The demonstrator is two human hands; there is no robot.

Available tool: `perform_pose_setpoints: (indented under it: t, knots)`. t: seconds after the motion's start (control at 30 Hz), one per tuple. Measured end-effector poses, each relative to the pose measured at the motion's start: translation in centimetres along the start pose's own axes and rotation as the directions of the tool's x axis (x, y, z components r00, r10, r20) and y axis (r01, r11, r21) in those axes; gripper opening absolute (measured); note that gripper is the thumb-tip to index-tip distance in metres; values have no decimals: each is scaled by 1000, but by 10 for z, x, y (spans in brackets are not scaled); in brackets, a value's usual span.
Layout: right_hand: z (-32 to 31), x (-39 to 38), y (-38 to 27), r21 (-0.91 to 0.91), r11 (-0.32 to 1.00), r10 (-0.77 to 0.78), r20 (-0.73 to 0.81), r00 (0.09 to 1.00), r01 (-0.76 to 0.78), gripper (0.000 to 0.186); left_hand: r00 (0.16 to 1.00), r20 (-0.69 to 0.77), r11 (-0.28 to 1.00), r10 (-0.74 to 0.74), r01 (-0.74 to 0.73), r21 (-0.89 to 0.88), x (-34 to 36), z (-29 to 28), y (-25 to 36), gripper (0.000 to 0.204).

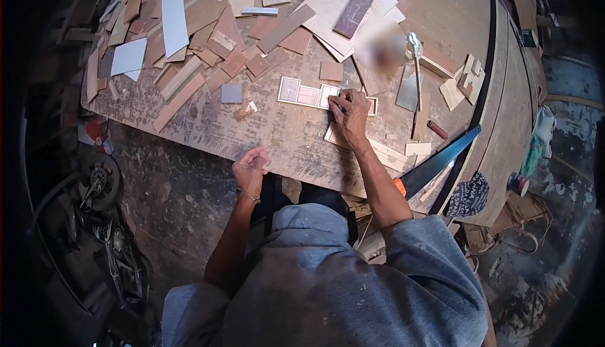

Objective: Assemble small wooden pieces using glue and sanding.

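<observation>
A narrow wooden frame [309,94], split into small compartments with pale and pinkish panels, lies on the worktable. Over its right part is my right hand [350,113], thumb and fingertips pinched together and touching down at the frame. Anything between those fingertips is too small to make out. The hand covers part of the frame; its right end shows past the knuckles. My left hand [250,165] hovers by the table's near edge, away from the frame, fingers curled in toward the thumb. Whatever it may hold is hidden. Behind the frame sits a small pinkish wood square [331,71].
Wood offcuts [208,48] pile up at the far left of the worktable [208,126]. A handsaw [438,158] with an orange handle lies at the right, near my forearm. Farther back are a dark block [356,10], a glue-smeared stick [416,82] and a grey square [231,93].
</observation>
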State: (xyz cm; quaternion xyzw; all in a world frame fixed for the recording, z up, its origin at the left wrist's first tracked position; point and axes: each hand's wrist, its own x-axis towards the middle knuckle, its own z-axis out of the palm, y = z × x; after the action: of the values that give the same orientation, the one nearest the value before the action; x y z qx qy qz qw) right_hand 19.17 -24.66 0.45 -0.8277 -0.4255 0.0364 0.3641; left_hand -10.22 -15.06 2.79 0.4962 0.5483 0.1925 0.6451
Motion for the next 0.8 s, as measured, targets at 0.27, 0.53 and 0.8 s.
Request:
perform_pose_setpoints:
  t: [0.27,0.53,0.8]
  knots:
    - [0,-2,5,48,997,56,7,998,-56,17,999,-35,1000,-20,20,-17,1,-5,4,20]
    - [0,-1,6,69,997,44,43,998,-47,13,998,-55,1000,-10,9,-28,0,-14,3,21]
    - [0,2,5,29,997,76,27,997,-77,12,996,-59,998,-60,59,-16,-6,-14,11,22]
